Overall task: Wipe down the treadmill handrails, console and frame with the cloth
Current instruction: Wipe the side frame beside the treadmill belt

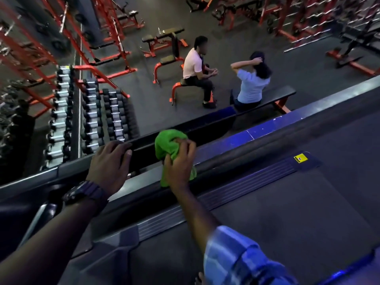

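Step in hand, as I judge it: wiping the treadmill's side frame. My right hand [181, 161] bunches the green cloth [167, 148], soft and crumpled, fingers curled round it, pressing it on the dark, smooth side rail [224, 161]. My left hand [111, 161] rests on the black ledge [185, 128] just beside, fingers straight, holding nothing. Ribbed grey foot strip [236, 187] and matte running belt [287, 212] lie nearer me. Next move probably calls for steady pressure along the rail.

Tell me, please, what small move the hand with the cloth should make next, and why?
Probably slide the green cloth along the dark rail toward its unwiped stretch: the right hand already grips the cloth against it, and the left hand rests on the rail beside it.
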`<state>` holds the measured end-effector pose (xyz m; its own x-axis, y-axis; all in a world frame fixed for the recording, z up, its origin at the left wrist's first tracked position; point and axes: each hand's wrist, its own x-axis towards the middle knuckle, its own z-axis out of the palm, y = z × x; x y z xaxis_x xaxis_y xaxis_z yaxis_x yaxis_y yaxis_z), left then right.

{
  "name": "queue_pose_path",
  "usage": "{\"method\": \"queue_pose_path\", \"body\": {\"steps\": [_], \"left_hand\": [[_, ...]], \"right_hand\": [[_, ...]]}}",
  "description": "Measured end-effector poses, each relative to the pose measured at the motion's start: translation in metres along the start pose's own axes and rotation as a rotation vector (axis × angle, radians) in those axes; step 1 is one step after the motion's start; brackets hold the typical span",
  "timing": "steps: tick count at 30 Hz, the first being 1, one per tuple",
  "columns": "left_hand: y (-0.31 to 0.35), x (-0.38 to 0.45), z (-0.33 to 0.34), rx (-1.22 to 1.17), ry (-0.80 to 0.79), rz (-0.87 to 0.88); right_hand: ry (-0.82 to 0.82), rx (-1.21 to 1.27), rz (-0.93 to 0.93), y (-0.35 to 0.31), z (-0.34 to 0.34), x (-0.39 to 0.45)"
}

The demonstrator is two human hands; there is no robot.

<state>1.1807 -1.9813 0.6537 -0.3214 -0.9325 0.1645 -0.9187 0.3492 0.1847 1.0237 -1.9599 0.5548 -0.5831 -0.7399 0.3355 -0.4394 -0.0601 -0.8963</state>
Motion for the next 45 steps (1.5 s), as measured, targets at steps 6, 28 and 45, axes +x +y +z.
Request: {"method": "queue_pose_path", "body": {"steps": [6,28,45], "left_hand": [[-0.015,-0.002,-0.018,0.0,-0.089,0.101],[-0.039,-0.002,-0.024,-0.264,0.005,-0.136],[-0.099,-0.021,-0.035,-0.812,0.042,-0.497]], "right_hand": [[0.487,0.182,0.389,0.04,-0.031,0.059],[-0.187,-0.104,-0.218,-0.046,0.071,-0.083],[-0.243,-0.237,-0.474,-0.038,0.126,-0.125]]}}
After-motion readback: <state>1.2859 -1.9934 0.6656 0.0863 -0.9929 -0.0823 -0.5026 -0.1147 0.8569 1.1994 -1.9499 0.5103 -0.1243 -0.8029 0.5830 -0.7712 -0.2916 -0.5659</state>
